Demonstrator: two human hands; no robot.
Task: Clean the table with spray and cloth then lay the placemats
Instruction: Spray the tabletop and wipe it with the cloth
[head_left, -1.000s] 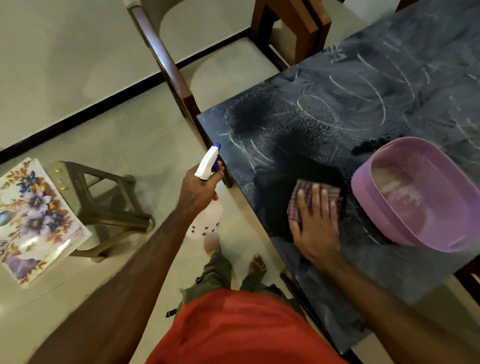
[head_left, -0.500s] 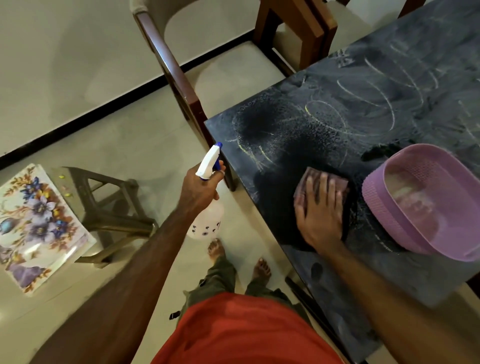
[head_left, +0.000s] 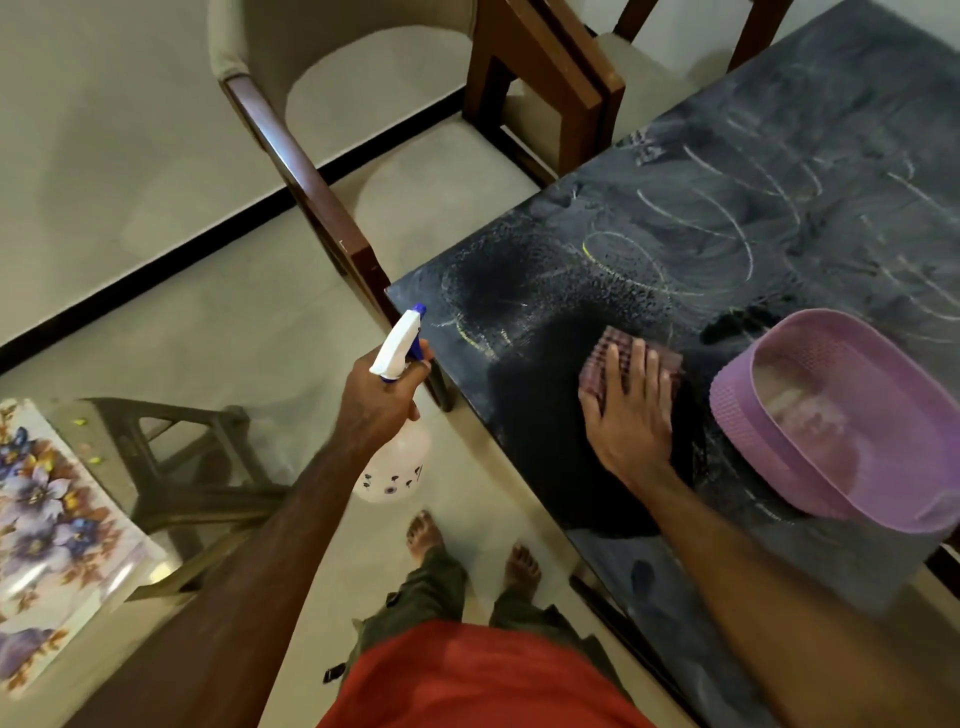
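Your right hand (head_left: 626, 415) presses the cloth (head_left: 613, 353) flat, fingers straight, on the near left of the surface (head_left: 779, 234). Your left hand (head_left: 379, 402) grips the spray (head_left: 397, 348). Rub hard over the far chalk marks (head_left: 691, 228). The mats (head_left: 47, 519) wait on the stool.

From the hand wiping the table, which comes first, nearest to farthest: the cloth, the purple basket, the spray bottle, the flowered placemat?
Measured from the right hand:
1. Cloth, under its fingers.
2. Purple basket, just to its right on the table.
3. Spray bottle, to its left, off the table.
4. Flowered placemat, far left on a stool.
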